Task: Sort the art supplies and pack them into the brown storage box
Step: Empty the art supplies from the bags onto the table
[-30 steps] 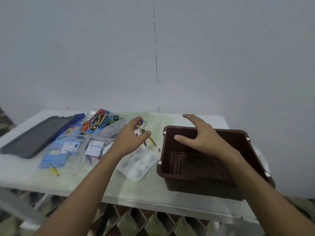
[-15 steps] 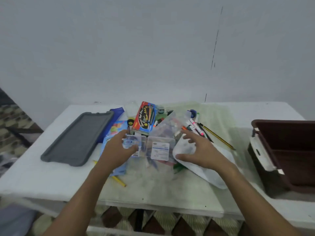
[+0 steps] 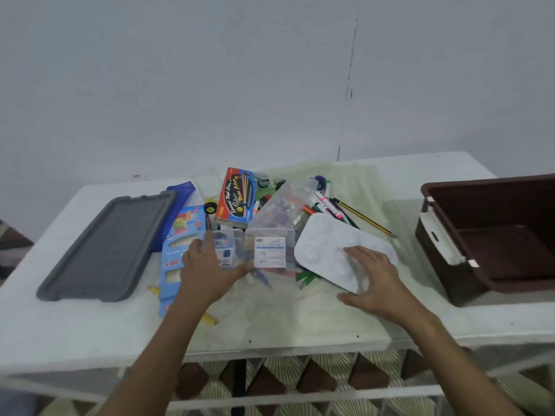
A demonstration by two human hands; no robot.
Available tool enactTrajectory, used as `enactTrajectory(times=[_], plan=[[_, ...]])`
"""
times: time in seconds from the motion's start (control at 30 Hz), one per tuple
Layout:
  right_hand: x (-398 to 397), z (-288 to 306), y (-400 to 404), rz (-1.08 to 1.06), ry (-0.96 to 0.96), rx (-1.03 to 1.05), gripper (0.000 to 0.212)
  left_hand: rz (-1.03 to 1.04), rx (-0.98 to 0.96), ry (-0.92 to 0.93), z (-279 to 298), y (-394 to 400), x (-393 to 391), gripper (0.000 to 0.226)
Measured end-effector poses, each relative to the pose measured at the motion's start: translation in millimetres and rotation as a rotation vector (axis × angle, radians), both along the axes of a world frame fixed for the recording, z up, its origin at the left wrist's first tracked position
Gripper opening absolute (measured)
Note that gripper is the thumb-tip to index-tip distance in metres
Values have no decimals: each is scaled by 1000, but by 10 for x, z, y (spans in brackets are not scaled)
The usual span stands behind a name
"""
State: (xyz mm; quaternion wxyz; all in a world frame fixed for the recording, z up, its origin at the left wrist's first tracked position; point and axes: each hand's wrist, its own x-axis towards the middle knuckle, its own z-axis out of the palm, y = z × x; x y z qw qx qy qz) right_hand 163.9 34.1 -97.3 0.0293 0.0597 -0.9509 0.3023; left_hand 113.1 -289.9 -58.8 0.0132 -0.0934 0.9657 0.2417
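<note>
Hands on the supply pile, brown storage box (image 3: 492, 235) empty at the table's right end.
Our left hand (image 3: 207, 273) grips a clear plastic case (image 3: 228, 249); our right hand (image 3: 372, 283) rests spread on the white palette (image 3: 324, 247), likely light, stiff and slick, best taken by its rim.

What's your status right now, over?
Left hand grips clear plastic case. Right hand open on white palette. Brown storage box empty, nothing blocking.
</note>
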Motion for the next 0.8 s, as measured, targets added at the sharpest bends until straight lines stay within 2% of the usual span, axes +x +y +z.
enactTrajectory(times=[0.2,0.3,0.43,0.57,0.67,0.8], plan=[[12,12,78,-52,15,-242,87,180,-35,-65,-6,-18,-53,134],[23,64,74,-79,17,-328,84,242,11,-104,-17,-39,-36,143],[59,166,11,-83,37,-423,74,267,56,-14,-27,-56,-37,143],[72,256,-99,-115,59,-535,63,225,297,168,9,-140,-72,128],[49,378,-244,-157,115,-630,53,170,481,211,109,-233,-124,117],[-62,581,-547,-227,172,-835,51,75,732,229,303,-465,-238,118]])
